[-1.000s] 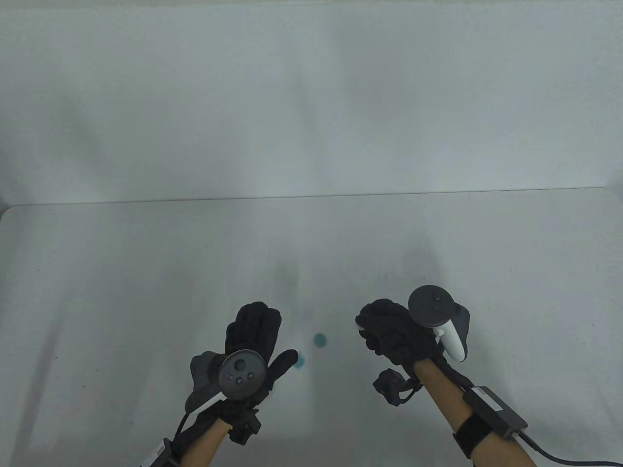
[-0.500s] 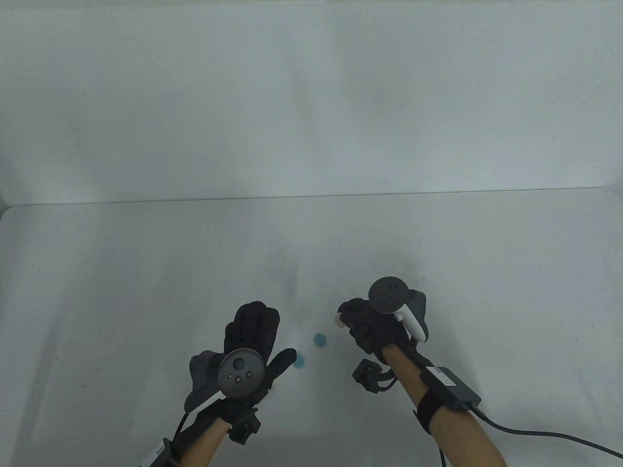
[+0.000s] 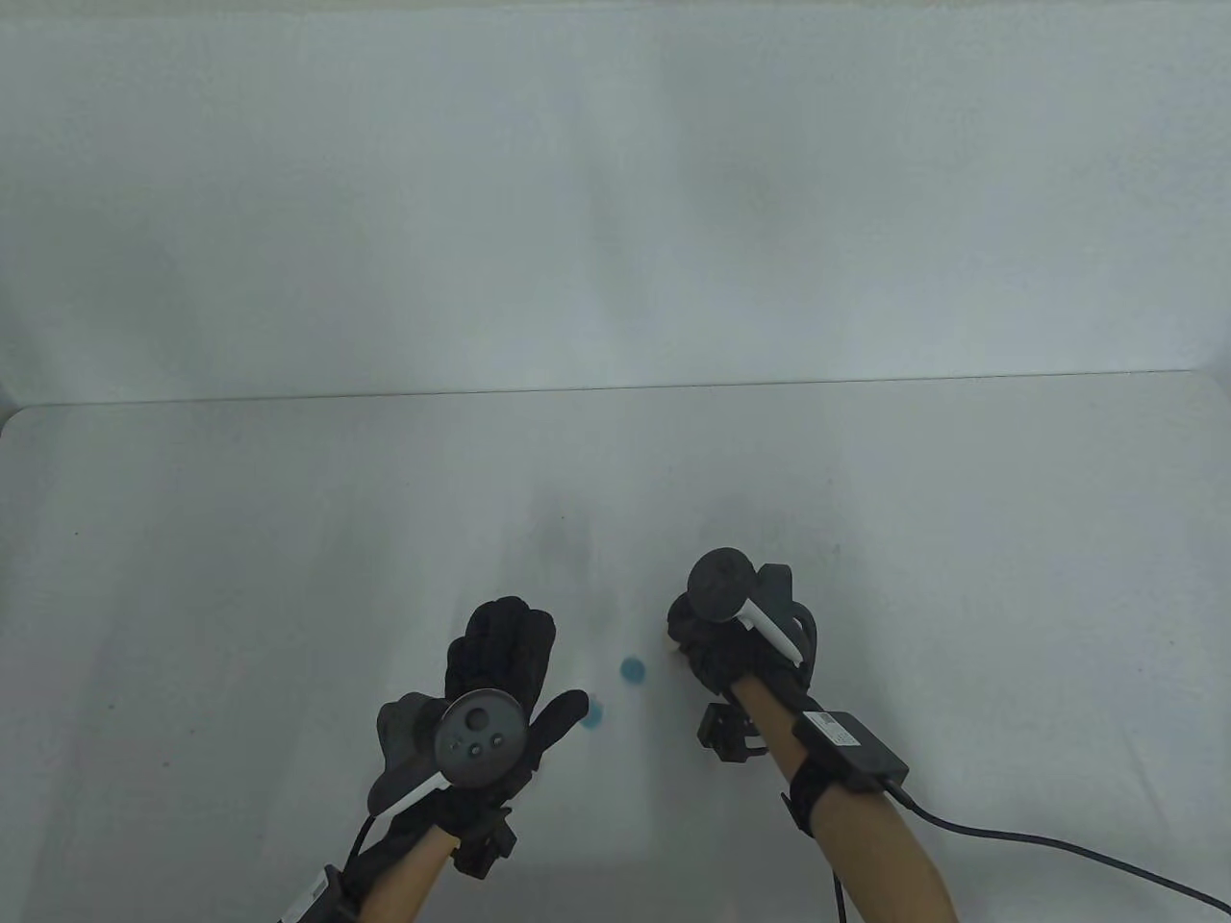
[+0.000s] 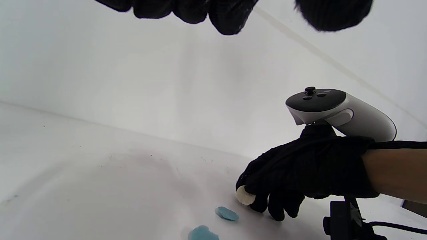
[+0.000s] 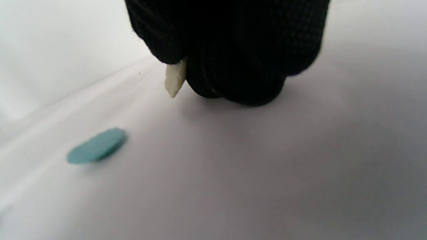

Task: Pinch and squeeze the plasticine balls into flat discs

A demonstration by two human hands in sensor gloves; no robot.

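Two flat blue discs lie on the white table: one [image 3: 632,671] between my hands, also in the left wrist view [image 4: 227,213] and the right wrist view [image 5: 97,146], and one [image 3: 593,714] beside my left thumb, also in the left wrist view [image 4: 202,233]. My right hand [image 3: 707,639] pinches a flattened cream piece of plasticine [image 4: 245,195] low over the table, just right of the first disc; the piece shows edge-on in the right wrist view [image 5: 174,77]. My left hand [image 3: 500,663] rests flat and open on the table, holding nothing.
The white table [image 3: 288,538] meets a white back wall along a line across the middle of the table view. A black cable [image 3: 1058,851] trails from my right wrist to the lower right.
My right hand has moved left and a little forward with the cream piece, closing in on the blue disc. My left hand has stayed still.
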